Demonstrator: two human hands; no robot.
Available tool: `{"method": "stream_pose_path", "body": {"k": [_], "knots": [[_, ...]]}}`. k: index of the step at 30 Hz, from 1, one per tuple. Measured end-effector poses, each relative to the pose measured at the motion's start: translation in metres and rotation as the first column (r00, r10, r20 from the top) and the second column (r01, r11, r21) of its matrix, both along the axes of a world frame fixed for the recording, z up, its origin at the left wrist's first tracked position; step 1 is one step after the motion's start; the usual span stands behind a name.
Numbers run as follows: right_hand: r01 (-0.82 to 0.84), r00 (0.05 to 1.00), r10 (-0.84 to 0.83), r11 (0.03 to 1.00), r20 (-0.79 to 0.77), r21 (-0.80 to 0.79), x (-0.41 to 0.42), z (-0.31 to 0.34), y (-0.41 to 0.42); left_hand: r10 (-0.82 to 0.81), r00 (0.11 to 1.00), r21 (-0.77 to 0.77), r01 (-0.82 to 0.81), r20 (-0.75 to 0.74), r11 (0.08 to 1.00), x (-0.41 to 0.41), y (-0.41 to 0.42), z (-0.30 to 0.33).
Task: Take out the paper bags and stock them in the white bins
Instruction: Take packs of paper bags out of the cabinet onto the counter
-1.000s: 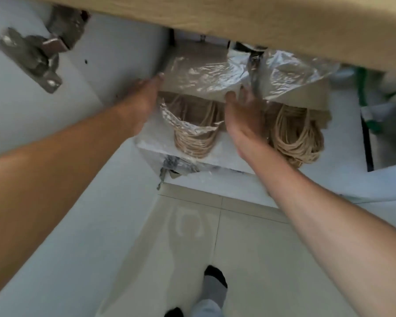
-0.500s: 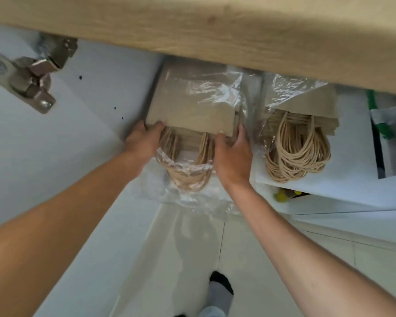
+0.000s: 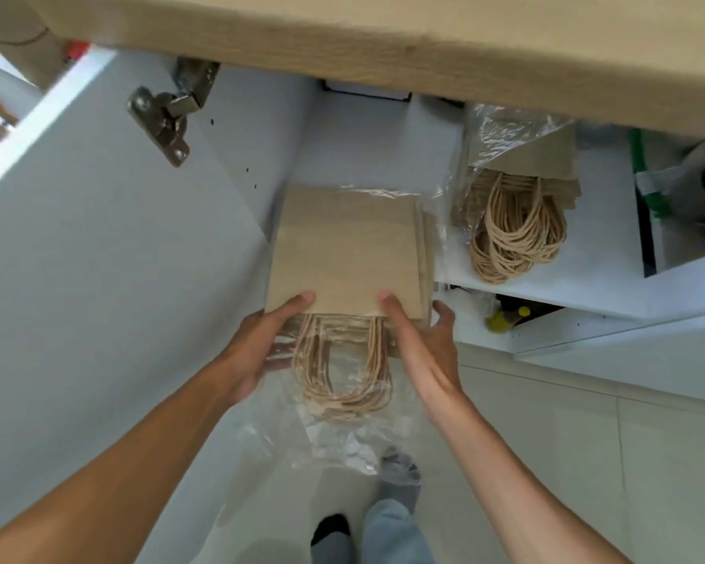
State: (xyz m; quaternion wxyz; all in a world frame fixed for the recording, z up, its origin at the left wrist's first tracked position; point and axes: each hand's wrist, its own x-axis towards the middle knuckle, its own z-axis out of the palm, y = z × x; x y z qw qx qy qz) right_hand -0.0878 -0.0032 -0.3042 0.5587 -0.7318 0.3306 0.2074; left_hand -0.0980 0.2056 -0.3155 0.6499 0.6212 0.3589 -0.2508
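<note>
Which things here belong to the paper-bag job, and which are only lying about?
For the job:
- held bag stack, gripped by left hand and right hand
- second bag stack on the shelf
- loose plastic wrap

Lying about:
- door hinge
- green item
- yellow item

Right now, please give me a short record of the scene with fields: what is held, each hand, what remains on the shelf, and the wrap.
held: stack of paper bags, handles toward the person
left hand: grips the stack's left near corner, thumb on top
right hand: grips the right near corner, thumb on top
wrap: clear plastic, hanging loose below the handles
shelf: second bundle lies there in plastic
white bins: not in view
</note>
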Motion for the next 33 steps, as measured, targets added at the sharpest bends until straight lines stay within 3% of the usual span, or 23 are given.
{"method": "stream_pose_path", "body": {"k": [5, 14, 27, 33], "knots": [[-0.038, 0.997, 0.039, 0.999, -0.073, 0.02, -0.022, 0.003, -0.005, 0.038, 0.994, 0.018, -0.04, 0.107, 0.999, -0.033, -0.003, 0.003], [0.0, 1.0, -0.002, 0.992, 0.02, 0.124, -0.086, 0.042, -0.016, 0.094, 0.972, -0.014, -0.093, 0.213, 0.996, -0.096, -0.017, 0.045], [-0.023, 0.98, -0.011, 0.985, 0.197, 0.171, -0.172, 0.219, -0.012, 0.083, 0.943, -0.092, -0.057, 0.322, 0.994, -0.182, -0.008, 0.22], [-0.018, 0.966, -0.033, 0.981, 0.257, 0.194, -0.208, 0.285, -0.02, 0.073, 0.911, -0.06, -0.053, 0.406, 0.997, -0.211, -0.017, 0.289]]}}
